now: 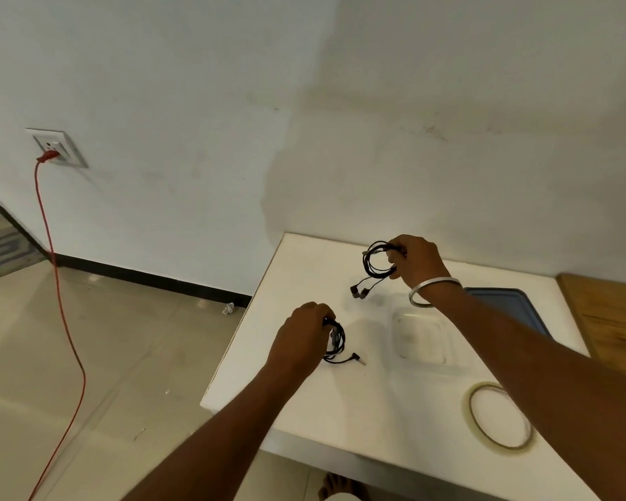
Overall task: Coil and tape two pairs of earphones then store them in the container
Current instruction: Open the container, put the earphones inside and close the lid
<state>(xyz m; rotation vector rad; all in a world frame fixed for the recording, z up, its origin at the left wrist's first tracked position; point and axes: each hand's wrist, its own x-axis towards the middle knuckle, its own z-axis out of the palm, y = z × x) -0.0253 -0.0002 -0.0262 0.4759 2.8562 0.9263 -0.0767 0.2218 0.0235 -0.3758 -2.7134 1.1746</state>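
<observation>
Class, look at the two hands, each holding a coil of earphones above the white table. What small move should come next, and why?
Probably lower the right hand so its earphone coil goes into the clear container just below. Both coils look wound, the left hand grips the other coil, and the tape roll lies untouched. Whether tape is already on either coil cannot be seen.
</observation>
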